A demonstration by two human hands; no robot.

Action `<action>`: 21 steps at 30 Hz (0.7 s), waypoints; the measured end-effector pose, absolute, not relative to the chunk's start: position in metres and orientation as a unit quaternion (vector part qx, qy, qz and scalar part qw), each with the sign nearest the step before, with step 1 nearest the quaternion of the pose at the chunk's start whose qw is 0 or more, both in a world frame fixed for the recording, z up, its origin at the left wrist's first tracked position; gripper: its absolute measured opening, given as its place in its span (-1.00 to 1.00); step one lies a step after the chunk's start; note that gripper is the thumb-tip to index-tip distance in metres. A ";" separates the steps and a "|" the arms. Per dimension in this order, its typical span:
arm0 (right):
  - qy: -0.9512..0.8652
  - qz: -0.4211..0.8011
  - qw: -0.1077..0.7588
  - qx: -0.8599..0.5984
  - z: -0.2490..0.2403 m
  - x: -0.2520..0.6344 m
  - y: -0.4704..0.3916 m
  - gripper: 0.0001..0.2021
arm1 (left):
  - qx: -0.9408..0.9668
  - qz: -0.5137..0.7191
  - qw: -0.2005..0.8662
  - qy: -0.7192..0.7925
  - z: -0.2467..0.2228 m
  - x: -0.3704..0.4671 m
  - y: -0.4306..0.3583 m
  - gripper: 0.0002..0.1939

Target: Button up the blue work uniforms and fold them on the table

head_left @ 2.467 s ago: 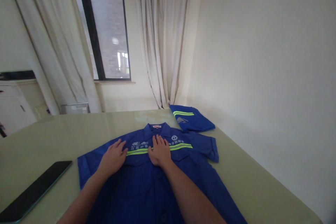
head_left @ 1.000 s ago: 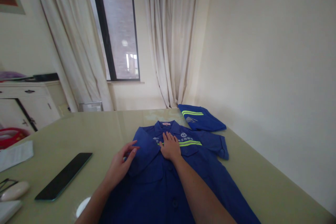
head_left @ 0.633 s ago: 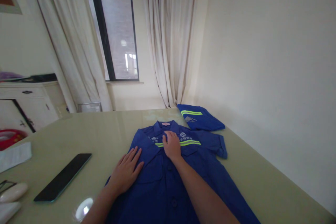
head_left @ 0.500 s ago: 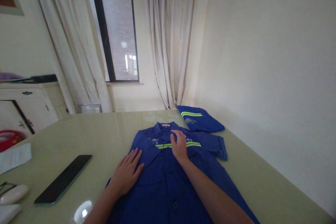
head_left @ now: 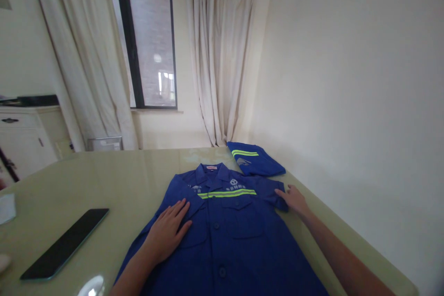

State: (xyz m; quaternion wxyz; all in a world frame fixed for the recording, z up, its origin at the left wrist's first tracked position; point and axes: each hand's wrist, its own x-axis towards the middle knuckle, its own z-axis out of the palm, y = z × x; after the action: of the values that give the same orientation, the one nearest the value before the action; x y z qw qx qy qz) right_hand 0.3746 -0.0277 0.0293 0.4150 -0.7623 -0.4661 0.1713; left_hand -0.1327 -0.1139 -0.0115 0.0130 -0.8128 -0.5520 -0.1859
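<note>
A blue short-sleeved work shirt (head_left: 239, 226) lies front up on the table, its collar at the far end. It has a yellow-green reflective stripe, white print and a buttoned front. The sleeve on the left is folded inward across the chest. My left hand (head_left: 169, 231) rests flat over that folded sleeve, fingers stretched out. At the other sleeve's cuff is my right hand (head_left: 294, 199), with the thumb on top of the cloth and the fingers at its edge, closed on it.
Beyond the shirt, a folded blue garment (head_left: 256, 159) with the same stripe lies near the wall. A dark tablet-like slab (head_left: 65, 243) sits on the table (head_left: 118, 180) at left, with a white paper (head_left: 7, 208) farther out. Curtains (head_left: 222, 55) hang beside the window.
My right hand has moved from the shirt's chest out to the cuff of the right-side sleeve. My left hand stays on the folded sleeve. The view has shifted slightly right.
</note>
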 end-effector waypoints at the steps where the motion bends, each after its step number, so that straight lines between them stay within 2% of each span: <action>1: -0.458 0.187 0.416 -0.763 0.032 0.372 -0.027 -0.53 | -0.811 -0.188 0.009 -0.554 -0.013 -0.134 -0.114 -0.39; 10: -0.430 0.292 0.441 -0.732 0.044 0.356 -0.022 -0.78 | -0.809 -0.179 -0.016 -0.560 -0.008 -0.139 -0.115 -0.40; 17: -0.431 0.322 0.470 -0.700 0.061 0.355 -0.020 -0.91 | -0.809 -0.201 -0.017 -0.552 -0.013 -0.142 -0.113 -0.42; 21: -0.445 0.309 0.502 -0.674 0.073 0.356 -0.027 -0.80 | -0.811 -0.203 -0.021 -0.548 -0.013 -0.144 -0.113 -0.43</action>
State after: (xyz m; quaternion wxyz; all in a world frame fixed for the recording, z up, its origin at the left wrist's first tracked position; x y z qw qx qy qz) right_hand 0.3558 -0.0271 0.0733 0.5021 -0.6740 -0.4454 0.3085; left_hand -0.1438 -0.1135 -0.0126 -0.0207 -0.8114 -0.5480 -0.2025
